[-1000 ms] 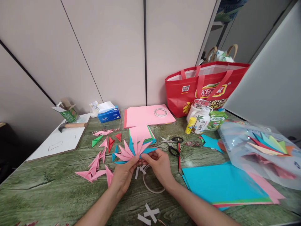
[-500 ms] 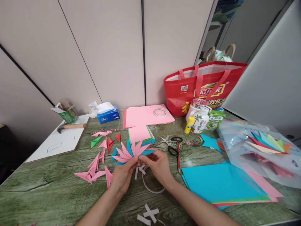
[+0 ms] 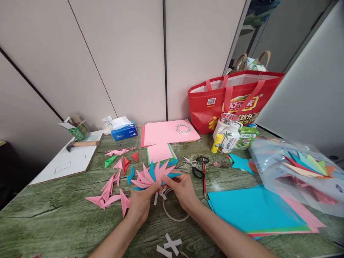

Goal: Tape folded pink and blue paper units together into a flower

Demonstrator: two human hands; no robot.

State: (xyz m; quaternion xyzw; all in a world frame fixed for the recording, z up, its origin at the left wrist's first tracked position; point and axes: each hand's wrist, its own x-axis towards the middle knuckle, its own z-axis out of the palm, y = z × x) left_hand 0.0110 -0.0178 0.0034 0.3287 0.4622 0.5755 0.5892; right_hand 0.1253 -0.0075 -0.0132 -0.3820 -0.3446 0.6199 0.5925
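Note:
Both my hands hold a fan-shaped origami piece (image 3: 145,177) made of pink and blue folded paper points, raised a little above the table. My left hand (image 3: 141,201) pinches its lower middle, thumb on the near side. From the right, my right hand (image 3: 183,188) grips the base close to a blue point, its thumb near the left one. The fingers behind the paper are hidden. Below the hands lie a pale ring (image 3: 176,219) and white paper strips (image 3: 172,243). Left of the piece are loose pink folded units (image 3: 107,188) and a blue folded unit (image 3: 130,175).
Scissors (image 3: 198,173) and a red pencil (image 3: 204,181) lie to the right, beside blue paper sheets (image 3: 249,208). Behind stand a tissue box (image 3: 124,133), a glue stick (image 3: 216,143), a bottle (image 3: 229,138) and a red bag (image 3: 201,111). A hammer (image 3: 83,143) rests on a white board (image 3: 64,165).
The origami fan has shifted slightly right and turned a little in my hands. My left thumb has moved right with it, and the loose blue unit behind shows more fully.

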